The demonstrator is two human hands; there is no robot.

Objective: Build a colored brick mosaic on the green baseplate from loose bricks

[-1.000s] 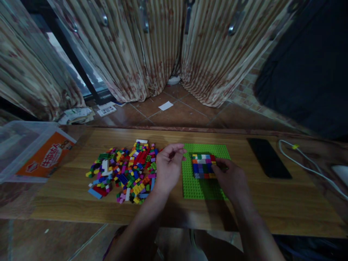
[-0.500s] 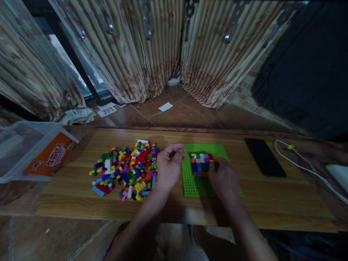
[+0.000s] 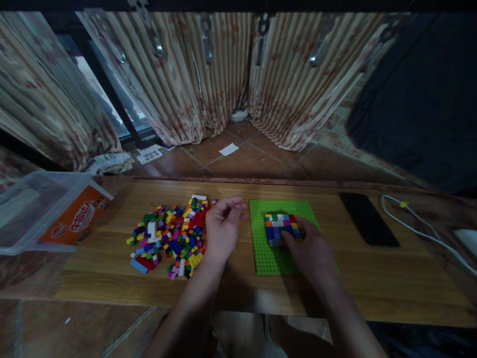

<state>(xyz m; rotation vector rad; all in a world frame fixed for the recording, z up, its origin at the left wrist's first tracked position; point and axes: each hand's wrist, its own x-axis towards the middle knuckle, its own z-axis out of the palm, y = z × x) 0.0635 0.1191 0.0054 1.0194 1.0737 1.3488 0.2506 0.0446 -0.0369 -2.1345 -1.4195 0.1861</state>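
A block of stacked, many-coloured toy bricks (image 3: 275, 230) stands on the green studded baseplate (image 3: 263, 258). My right hand (image 3: 312, 248) grips this block from its right side, the thumb lying across its near part and the other fingers partly hidden behind. Left of the baseplate, my left hand (image 3: 223, 228) is raised over the table with thumb and fingertips pinched together. Whatever may be between those fingertips is too small to make out. Beside and partly behind the left hand spreads a pile of loose toy bricks (image 3: 173, 233) in mixed colours and sizes.
A clear plastic box (image 3: 55, 186) with an orange label sits at the table's left end. On the right lie a black phone-like slab (image 3: 368, 219) and a white cable (image 3: 421, 224). The wooden table (image 3: 112, 278) has its near edge close to my forearms.
My left hand has shifted slightly left, away from the baseplate. My right thumb has come across the near part of the brick block. The whole view has tilted a little.
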